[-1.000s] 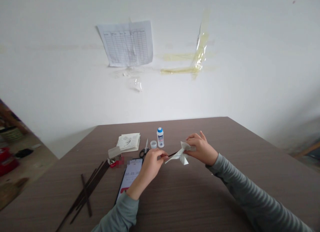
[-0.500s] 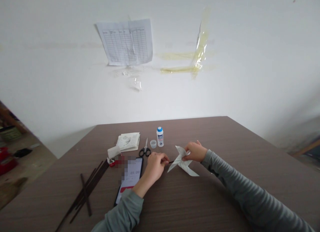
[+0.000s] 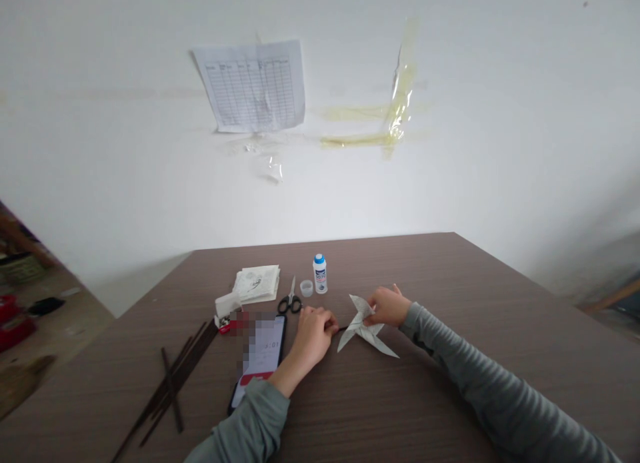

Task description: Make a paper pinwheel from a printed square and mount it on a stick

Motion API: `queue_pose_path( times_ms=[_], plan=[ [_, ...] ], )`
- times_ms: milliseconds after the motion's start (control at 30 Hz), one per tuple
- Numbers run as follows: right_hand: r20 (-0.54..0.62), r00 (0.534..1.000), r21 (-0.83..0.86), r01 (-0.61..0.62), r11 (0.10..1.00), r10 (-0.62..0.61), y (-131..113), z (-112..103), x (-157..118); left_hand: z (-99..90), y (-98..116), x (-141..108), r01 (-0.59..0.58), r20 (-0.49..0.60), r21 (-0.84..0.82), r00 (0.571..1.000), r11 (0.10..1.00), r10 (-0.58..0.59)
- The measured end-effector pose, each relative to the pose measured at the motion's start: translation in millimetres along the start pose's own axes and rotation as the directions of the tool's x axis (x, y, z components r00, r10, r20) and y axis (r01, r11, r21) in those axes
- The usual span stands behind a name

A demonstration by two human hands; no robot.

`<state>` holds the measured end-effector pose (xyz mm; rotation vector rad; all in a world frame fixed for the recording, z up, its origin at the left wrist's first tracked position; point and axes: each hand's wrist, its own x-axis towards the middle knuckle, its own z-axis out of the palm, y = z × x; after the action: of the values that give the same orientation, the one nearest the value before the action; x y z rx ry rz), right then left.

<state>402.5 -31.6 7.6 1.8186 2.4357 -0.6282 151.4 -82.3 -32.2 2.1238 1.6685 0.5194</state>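
A white printed paper pinwheel (image 3: pixel 361 328) with pointed blades lies low over the brown wood-grain table (image 3: pixel 380 263). My right hand (image 3: pixel 389 307) pinches its upper middle between fingers and thumb. My left hand (image 3: pixel 313 336) is closed around the end of a thin dark stick (image 3: pixel 343 328), which runs rightward into the pinwheel. The hand hides most of the stick, and the point where it meets the paper is behind the blades.
Left of my hands lie scissors (image 3: pixel 290 304), a small cap (image 3: pixel 307 288), a white-capped glue bottle (image 3: pixel 320 274), a paper stack (image 3: pixel 254 283), a phone (image 3: pixel 260 360), and a small white box (image 3: pixel 228 306). A bundle of dark sticks (image 3: pixel 173 390) lies at the front left.
Both hands have dropped lower towards the table and drawn closer to the phone side. The paper now spreads into a pointed pinwheel shape, and the stick stays in my left hand.
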Motion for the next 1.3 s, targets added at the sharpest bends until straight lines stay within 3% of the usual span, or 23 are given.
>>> queue_pose_path(
  times_ms=[1300],
  plan=[
    [0.009,0.997,0.053,-0.071,0.996,0.07,-3,-1,7,4.2,-14,0,-0.004,-0.022,-0.029,1.0,1.0,0.003]
  ],
)
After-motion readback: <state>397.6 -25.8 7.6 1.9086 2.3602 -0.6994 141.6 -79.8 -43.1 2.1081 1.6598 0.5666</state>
